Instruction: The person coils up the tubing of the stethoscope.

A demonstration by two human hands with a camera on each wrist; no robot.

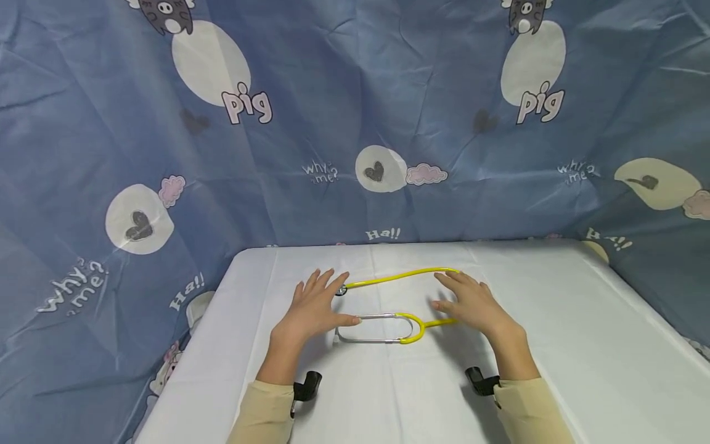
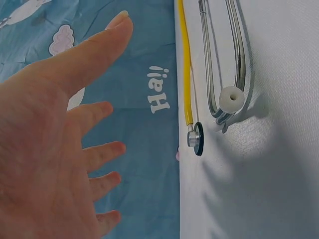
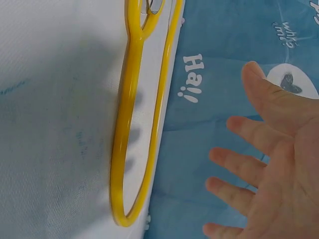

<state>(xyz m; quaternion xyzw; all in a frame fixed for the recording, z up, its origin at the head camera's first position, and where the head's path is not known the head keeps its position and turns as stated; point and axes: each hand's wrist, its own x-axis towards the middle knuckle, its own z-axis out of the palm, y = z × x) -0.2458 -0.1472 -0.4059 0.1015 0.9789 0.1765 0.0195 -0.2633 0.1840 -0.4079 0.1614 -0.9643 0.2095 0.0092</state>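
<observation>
A stethoscope with yellow tubing (image 1: 396,277) lies on the white table, its tube bent back in a long loop. Its metal ear tubes (image 1: 368,340) point left, and a pale eartip (image 2: 232,99) shows in the left wrist view. The round chest piece (image 2: 195,139) ends the tube near the left fingers. My left hand (image 1: 316,311) hovers over the left end, fingers spread, holding nothing. Above the loop's right bend is my right hand (image 1: 471,302), also spread and apart from the tubing (image 3: 127,109) in the right wrist view. From the head, that bend is hidden.
The white-covered table (image 1: 554,345) ends at a blue patterned cloth (image 1: 310,123) hanging behind it and at the sides. Black wrist mounts (image 1: 307,387) stick out inward from both beige sleeves (image 1: 261,413).
</observation>
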